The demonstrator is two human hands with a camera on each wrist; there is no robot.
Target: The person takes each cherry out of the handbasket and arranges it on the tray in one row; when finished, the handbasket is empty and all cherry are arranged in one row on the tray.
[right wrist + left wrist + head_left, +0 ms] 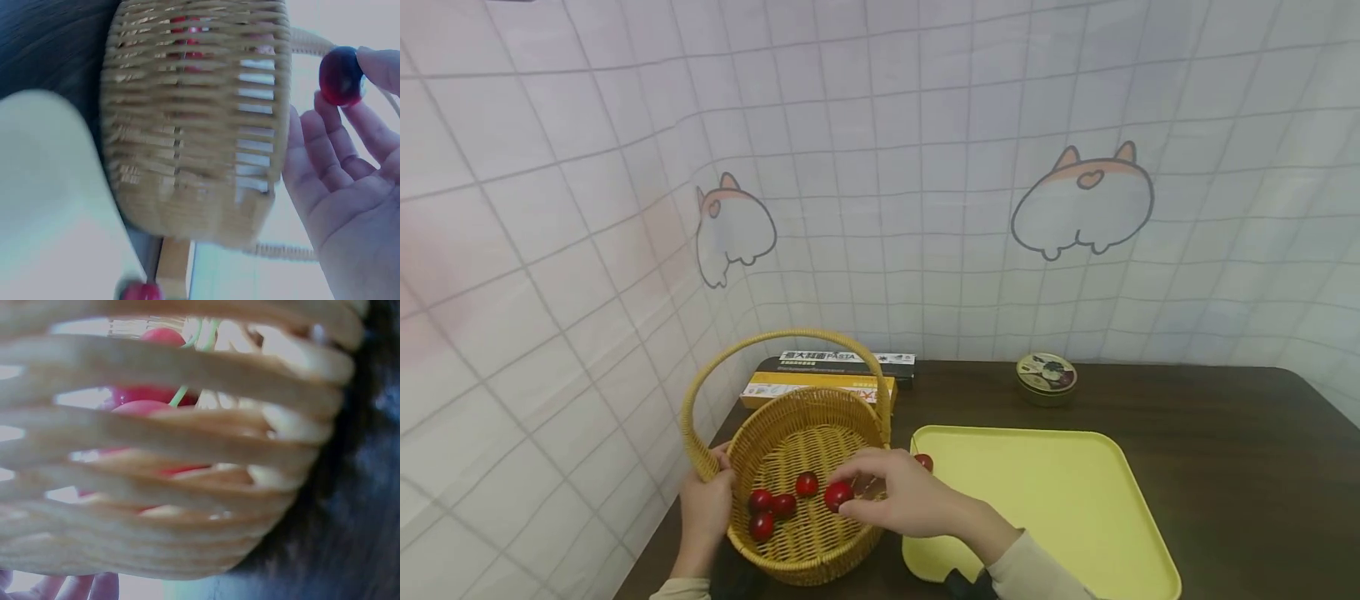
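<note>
A round wicker basket (pixel 808 575) with a tall arched handle holds several red cherries (pixel 762 526) on its woven floor. My left hand (pixel 706 504) grips the basket's left side by the foot of the handle; only its fingertips show in the left wrist view, below the weave. Over the basket's right rim reaches my right hand (pixel 917 496), pinching one dark red cherry (pixel 342 76) between thumb and fingertips. Another cherry (pixel 924 461), with its stem up, lies at the upper left of the yellow tray (pixel 1037 500), partly hidden by the right hand.
Behind the basket lie a black pasta box (pixel 895 367) and a yellow-orange box (pixel 775 390). A round tin (pixel 1047 379) stands at the back of the dark wooden table (pixel 1240 467). A white checked curtain (pixel 910 208) hangs close behind and along the left.
</note>
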